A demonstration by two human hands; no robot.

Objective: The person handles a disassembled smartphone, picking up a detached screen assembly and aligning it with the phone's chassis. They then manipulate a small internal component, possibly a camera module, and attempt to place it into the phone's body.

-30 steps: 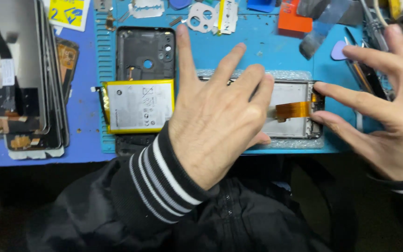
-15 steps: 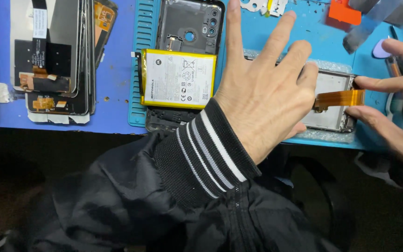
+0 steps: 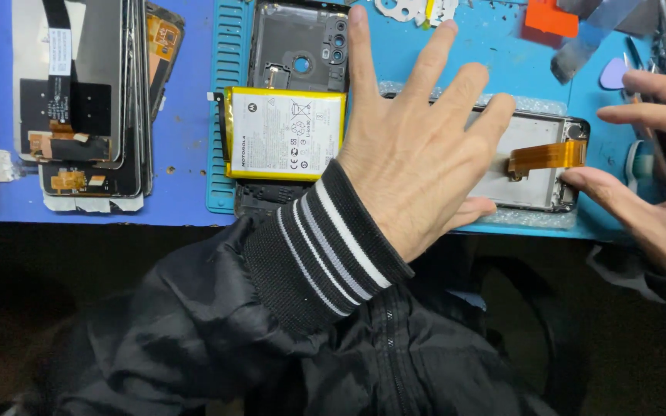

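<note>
The opened phone frame with its silver back plate (image 3: 529, 166) lies on the blue ribbed work mat (image 3: 229, 115). The left hand (image 3: 418, 154) presses flat on it, fingers spread wide, gripping nothing. The right hand (image 3: 649, 154), fingers loosely open, touches the frame's corner with its thumb, beside the orange flex ribbon (image 3: 547, 156). A yellow-edged white battery (image 3: 285, 132) lies just left.

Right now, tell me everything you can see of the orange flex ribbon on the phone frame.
The orange flex ribbon is a flat, thin strip, copper-orange, like flexible film. It lies roughly level across the right end of the open phone frame, over its pale metal plate. Its left end dips to a small dark connector; its right end reaches the frame's corner. The right hand has its thumb at the frame's edge just below the ribbon; whether it touches the ribbon is unclear. The left hand presses flat on the frame, short of the ribbon.
</note>
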